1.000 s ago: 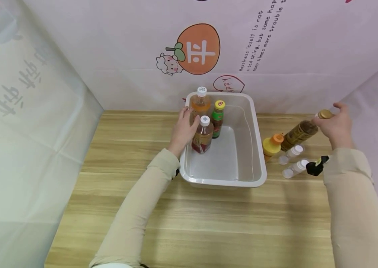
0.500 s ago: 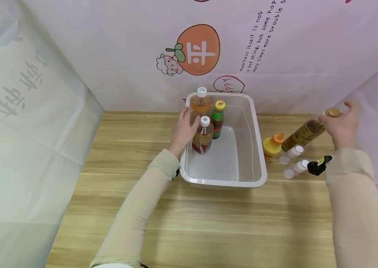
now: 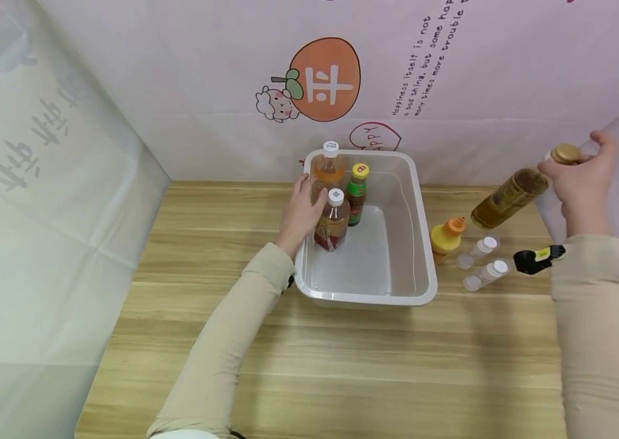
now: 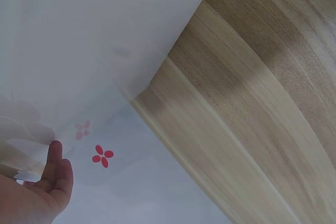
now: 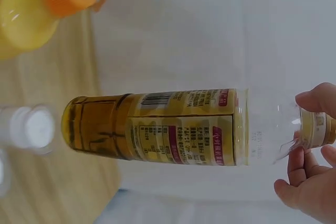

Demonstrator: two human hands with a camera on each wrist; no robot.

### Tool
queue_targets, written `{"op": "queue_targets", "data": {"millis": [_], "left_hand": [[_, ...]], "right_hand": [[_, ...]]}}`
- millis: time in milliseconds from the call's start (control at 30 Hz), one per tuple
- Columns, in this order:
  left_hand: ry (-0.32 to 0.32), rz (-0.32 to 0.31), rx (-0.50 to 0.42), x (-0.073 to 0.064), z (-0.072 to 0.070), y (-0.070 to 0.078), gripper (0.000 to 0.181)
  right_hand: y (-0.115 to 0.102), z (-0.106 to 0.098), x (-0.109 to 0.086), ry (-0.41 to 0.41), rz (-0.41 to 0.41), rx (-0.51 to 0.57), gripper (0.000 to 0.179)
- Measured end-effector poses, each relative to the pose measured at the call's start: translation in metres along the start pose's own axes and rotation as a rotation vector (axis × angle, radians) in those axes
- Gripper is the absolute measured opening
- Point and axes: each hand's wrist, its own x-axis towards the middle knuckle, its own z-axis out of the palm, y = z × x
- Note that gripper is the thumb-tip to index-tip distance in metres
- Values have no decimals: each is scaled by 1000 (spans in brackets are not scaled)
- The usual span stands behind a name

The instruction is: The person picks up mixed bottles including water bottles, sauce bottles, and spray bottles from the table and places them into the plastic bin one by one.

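In the head view my left hand point(image 3: 301, 213) grips the left rim of a grey plastic tub point(image 3: 367, 299), thumb on the inner side. Just past that thumb stands a white-capped drink bottle point(image 3: 333, 225). Behind it are a second white-capped bottle point(image 3: 329, 171) and a yellow-capped sauce bottle point(image 3: 356, 195), both inside the tub. My right hand point(image 3: 589, 177) holds a gold-capped bottle of amber liquid point(image 3: 509, 198) by its neck. This bottle tilts, its base toward the tub. The right wrist view shows fingers and thumb round the neck and its printed label point(image 5: 184, 127).
A yellow squeeze bottle point(image 3: 443, 241) with an orange nozzle stands against the tub's right side. Two small clear jars, a rear white-capped one point(image 3: 476, 251) and a front one point(image 3: 485, 275), are beside it on the wooden table point(image 3: 375, 366). Printed cloth point(image 3: 205, 91) walls the back.
My right hand has moved right and farther back, carrying the amber bottle up from beside the squeeze bottle and small jars. The left hand stays on the tub rim.
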Motion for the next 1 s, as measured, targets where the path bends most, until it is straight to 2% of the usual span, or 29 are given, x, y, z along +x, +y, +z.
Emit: {"op": "queue_targets", "data": {"millis": [167,300,467,733,867,1000], "left_hand": [[2,1,-10,0,-1,2,54],[3,-3,-13,0,-1,2,54],[-8,-9,-3,-1,-1,2,55],[-13,-15,0,-2,-1,2,57],[-13,-18,-7,-3,-2,3,56],[-14,-22,-15,-3,-2,3,56]], "right_hand": [[-22,0,-10,59,-86,12,79],[-39,0,-18,61,-127,106,75],[-58,0,-28,24,-177,220,73],[-80,7,-44,-25,-258,320,75],[-91,13,-55,-68,-291,344,75],[-103,23,-66,-139,-335,455,75]]}}
